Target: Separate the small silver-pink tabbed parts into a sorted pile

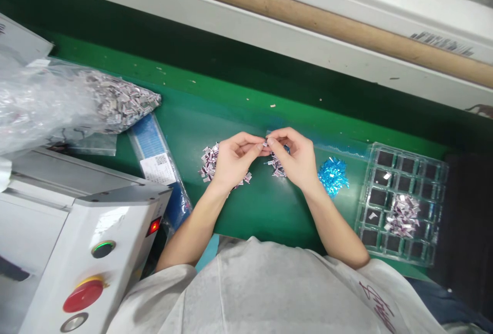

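My left hand (236, 159) and my right hand (293, 156) meet at the fingertips over the green table (254, 216). Between them is a small metallic part (265, 144), pinched by the left fingers and touched by the right ones. Whether the right fingertips hold a piece of their own is too small to tell. Beside and partly under the left hand lies a pile of small silvery parts (208, 163). Another little pile of such parts (277, 166) sits below the right hand. A heap of shiny blue pieces (333, 175) rests right of the right wrist.
A clear compartment tray (364, 210) with silvery parts stands at the right. Clear bags of parts (127, 103) and a blue labelled packet (150, 141) lie at the left. A machine panel with a red button (82, 294) fills the lower left. A ledge crosses the back.
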`<state>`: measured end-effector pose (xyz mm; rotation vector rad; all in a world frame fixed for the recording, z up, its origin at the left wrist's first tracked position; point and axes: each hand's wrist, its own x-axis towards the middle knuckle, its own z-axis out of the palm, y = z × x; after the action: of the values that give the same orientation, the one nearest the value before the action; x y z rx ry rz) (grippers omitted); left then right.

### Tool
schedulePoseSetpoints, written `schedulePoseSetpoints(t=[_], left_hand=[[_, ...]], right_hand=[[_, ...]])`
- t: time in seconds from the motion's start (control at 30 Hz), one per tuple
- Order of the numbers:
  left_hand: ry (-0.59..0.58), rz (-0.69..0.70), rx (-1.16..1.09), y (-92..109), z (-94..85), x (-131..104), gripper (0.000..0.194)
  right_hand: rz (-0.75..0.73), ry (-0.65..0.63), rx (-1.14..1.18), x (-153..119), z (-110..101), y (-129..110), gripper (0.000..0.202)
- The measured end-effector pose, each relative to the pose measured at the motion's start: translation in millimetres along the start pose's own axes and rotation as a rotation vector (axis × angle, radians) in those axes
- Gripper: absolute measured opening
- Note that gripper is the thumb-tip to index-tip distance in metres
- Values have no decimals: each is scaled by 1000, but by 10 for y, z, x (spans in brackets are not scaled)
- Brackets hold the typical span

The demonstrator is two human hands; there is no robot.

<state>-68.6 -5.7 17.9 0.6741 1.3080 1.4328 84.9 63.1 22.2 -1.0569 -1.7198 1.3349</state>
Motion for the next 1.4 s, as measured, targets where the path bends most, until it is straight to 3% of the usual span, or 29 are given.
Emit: schedulePoseSetpoints(t=[0.43, 0.63, 0.77, 0.9, 1.0, 1.1, 1.2, 1.27, 1.4], left_hand=[[-1, 0, -4, 1, -3, -4, 38], [-28, 38, 74, -76, -5, 0, 30], [-8, 219, 454, -2, -191, 16, 24], [-171, 405, 1031, 148, -497, 35, 13], [-255, 393, 1242, 166, -610, 39, 13], [-289, 370, 1304, 143, -594, 30, 8], [-307, 390, 1309, 158, -541, 20, 5], [-294, 413, 1309, 181, -519, 20, 14], [-233, 467, 1224, 193, -499, 26, 23]], right_hand=[[-4, 30, -51, -15, 13, 28, 9], [-26, -61, 0, 16, -34, 6, 22], [-36, -39, -108, 40, -119, 38, 21], [25, -61, -222, 79, -232, 102, 21], [42, -160, -349, 101, -287, 135, 29], [3, -204, -478, 116, -292, 150, 32], [-56, -116, -543, 144, -273, 179, 24], [-94, 6, -575, 178, -263, 228, 18], [-156, 126, -651, 264, -246, 389, 28]])
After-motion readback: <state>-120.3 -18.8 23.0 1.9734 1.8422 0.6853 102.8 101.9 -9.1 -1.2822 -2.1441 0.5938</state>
